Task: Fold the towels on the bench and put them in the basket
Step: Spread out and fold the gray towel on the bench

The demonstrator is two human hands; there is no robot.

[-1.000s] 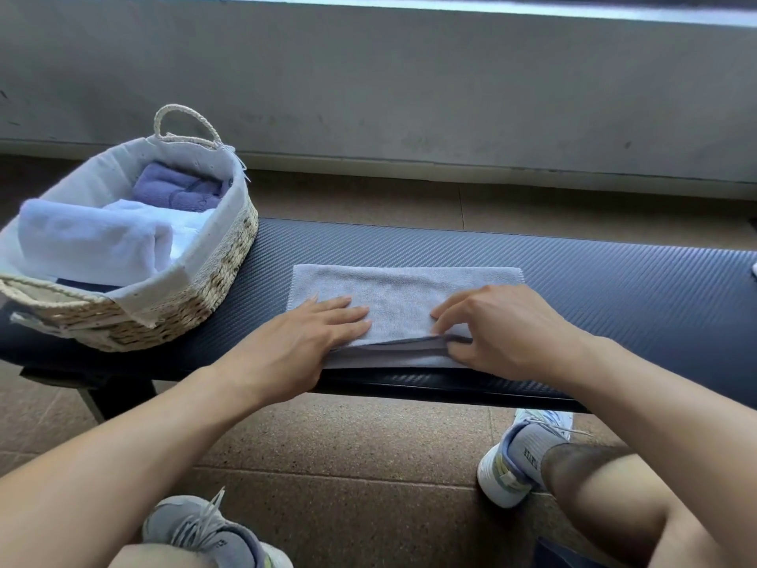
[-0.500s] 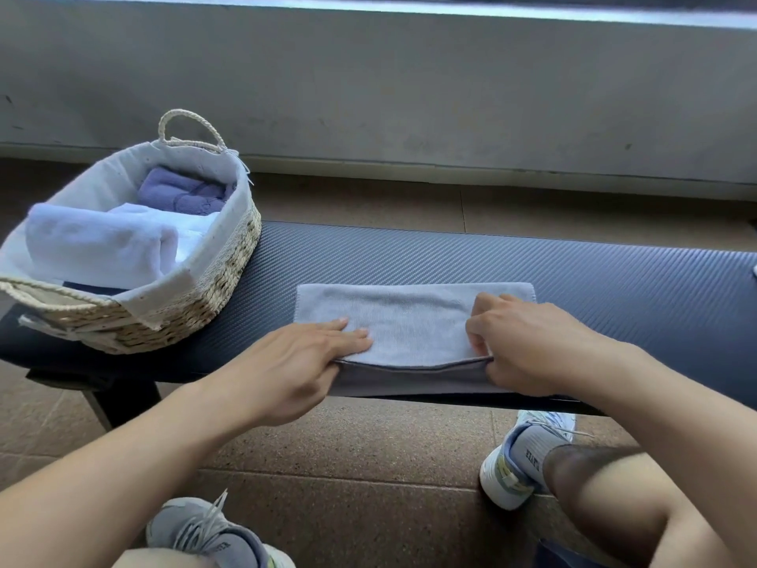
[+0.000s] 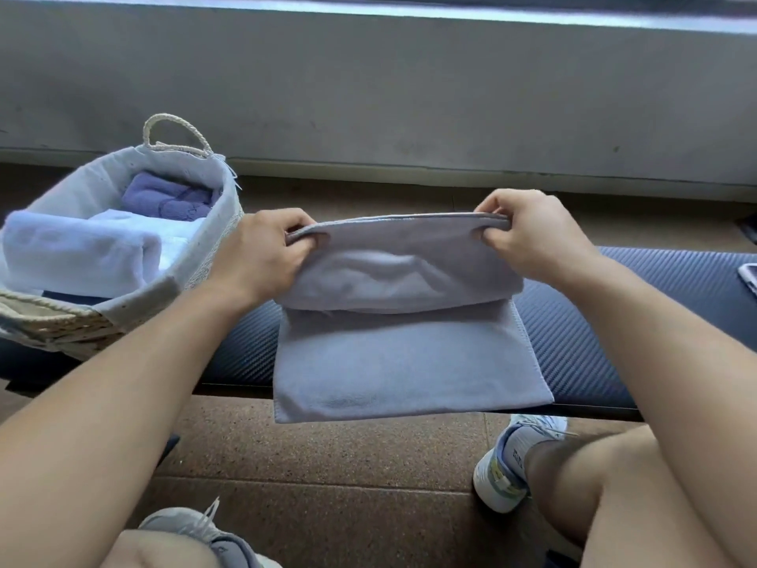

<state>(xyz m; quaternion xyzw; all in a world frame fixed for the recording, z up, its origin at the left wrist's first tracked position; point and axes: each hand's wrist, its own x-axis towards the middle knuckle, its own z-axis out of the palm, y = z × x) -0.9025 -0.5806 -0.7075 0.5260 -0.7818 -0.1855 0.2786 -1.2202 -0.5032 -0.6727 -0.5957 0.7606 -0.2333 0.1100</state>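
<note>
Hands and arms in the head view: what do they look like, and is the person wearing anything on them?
Both forearms are bare from the frame edge to the wrist: no sleeves show. The left hand and the right hand wear no gloves, and no watch, ring or wristband can be seen. Fingernails look short and plain. Below, bare knees and light grey-white sneakers are visible.
</note>
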